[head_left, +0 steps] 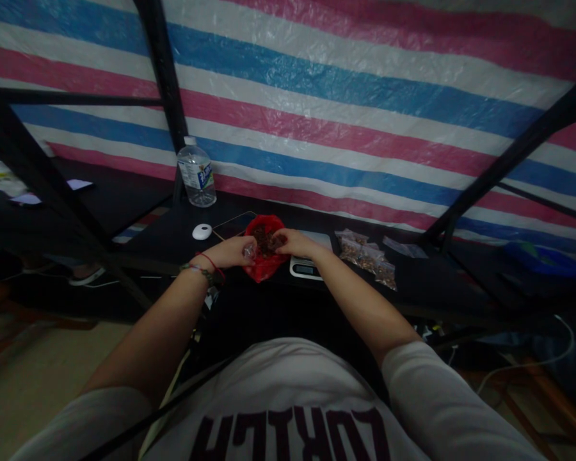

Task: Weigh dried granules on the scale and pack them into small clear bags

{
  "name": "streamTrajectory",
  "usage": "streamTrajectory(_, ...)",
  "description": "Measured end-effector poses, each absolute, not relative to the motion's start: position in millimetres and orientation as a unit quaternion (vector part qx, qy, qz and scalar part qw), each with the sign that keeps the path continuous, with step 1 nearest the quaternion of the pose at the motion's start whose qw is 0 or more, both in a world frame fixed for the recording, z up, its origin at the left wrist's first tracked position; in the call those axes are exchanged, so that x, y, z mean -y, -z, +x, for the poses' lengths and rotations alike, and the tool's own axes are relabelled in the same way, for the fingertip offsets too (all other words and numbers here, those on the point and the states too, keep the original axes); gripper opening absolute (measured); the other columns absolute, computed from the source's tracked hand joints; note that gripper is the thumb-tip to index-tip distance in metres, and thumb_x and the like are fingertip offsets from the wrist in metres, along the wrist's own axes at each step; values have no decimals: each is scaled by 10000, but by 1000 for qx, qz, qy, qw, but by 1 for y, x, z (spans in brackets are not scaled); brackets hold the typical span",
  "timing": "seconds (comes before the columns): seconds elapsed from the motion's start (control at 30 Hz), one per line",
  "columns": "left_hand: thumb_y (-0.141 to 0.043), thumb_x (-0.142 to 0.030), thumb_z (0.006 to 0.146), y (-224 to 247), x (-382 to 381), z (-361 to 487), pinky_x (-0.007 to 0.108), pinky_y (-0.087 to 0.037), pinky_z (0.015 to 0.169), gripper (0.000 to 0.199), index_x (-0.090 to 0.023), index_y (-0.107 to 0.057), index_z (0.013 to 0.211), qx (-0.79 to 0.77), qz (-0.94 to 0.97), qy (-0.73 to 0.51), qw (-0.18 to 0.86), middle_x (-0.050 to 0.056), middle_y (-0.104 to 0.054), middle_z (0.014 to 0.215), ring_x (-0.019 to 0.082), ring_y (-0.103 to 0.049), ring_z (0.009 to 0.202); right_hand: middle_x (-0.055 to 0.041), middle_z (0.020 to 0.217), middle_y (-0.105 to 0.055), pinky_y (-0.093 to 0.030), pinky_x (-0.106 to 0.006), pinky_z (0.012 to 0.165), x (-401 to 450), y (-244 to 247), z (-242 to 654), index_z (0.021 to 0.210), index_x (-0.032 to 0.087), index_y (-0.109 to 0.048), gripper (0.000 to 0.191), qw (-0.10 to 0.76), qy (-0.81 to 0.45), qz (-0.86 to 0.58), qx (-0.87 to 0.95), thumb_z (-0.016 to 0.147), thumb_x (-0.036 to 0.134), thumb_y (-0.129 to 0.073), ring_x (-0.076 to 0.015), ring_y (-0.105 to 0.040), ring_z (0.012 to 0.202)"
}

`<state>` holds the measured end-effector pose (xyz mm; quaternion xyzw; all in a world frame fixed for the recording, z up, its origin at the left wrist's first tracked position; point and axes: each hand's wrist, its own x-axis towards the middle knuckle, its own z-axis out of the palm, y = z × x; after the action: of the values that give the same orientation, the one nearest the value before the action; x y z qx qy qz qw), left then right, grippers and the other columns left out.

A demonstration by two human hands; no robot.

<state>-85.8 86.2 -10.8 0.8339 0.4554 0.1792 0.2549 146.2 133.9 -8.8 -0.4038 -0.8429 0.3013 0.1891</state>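
Note:
A red plastic bag [261, 269] lies open on the black table, with small brown pieces inside. At its left edge my left hand [236, 251] is closed on a small clear plastic bag [249, 250]. From the right, my right hand [295, 243] reaches into the red bag, its fingers bent at the brown pieces; what they pinch is too small to make out. Just right of the red bag, partly under my right wrist, sits a white scale [306, 268] with a small display. Several clear bags of brown pieces [368, 259] lie further right.
A large clear bottle [198, 174] stands at the back left, with a white round object [202, 232] before it. Flat clear bags [405, 247] lie at the right. Black metal posts [162, 77] and a striped sheet [317, 121] rise behind the table.

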Motion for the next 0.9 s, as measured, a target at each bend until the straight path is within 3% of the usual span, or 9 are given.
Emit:
streamTrajectory(0.17,-653,-306,647,19,-90,-82,267,-445,694,269,-207,-603,891,-469,834,-151,247,19,-656,855,204,-608,789,-34,985,-707,-454,-240,771,-132,7,137,1002,183,-702,354,113,-202,-420,877,668,73,-660,-183,-631,877)
streamTrajectory(0.57,-597,-292,708,22,-91,-76,260,-443,666,190,-210,-592,879,-474,851,-147,171,26,-666,847,192,-616,767,-102,920,-708,-422,-248,706,-132,2,118,943,147,-735,259,6,-56,-339,939,770,77,-554,-185,-627,796)
streamTrajectory(0.73,-607,-303,708,20,-87,-70,262,-428,619,165,-204,-569,834,-486,846,-155,157,28,-647,780,184,-606,701,-88,901,-714,-427,-239,683,-135,6,116,940,137,-727,225,4,-99,-333,938,755,126,-599,-178,-627,775)
streamTrajectory(0.9,-578,-348,752,22,-87,-68,254,-440,637,167,-202,-564,833,-478,837,-197,180,22,-644,788,173,-603,716,-59,999,-708,-458,-227,761,-141,14,120,1033,149,-695,348,65,-215,-358,906,694,83,-650,-168,-638,856)
